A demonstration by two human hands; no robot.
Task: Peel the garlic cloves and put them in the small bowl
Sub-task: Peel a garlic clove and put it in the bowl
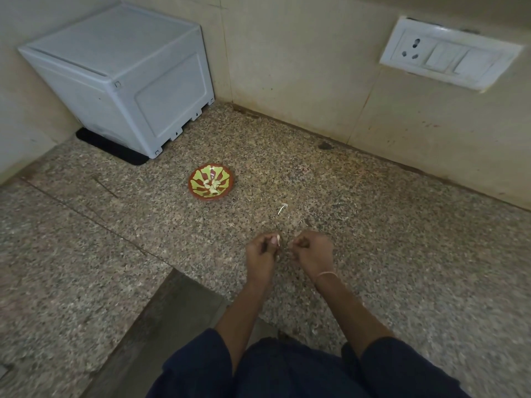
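While the left hand (263, 249) pinches the garlic clove (275, 240), the curled right hand (311, 249), its contents unclear, should strip the skin fully.

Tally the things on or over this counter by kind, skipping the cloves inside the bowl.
Small bowl: 1
Garlic clove in left hand: 1
Peel scrap: 1
White plastic box: 1
Black mat: 1
Total: 5

Wears a dark navy garment (287, 372) with loose, creased sleeves (195, 366) that end high up the forearms (353, 308), well back from the band (326, 273), a thin pale thread circling the right wrist just behind the hand (311, 249), with bare forearms running from the band's level to the cloth.
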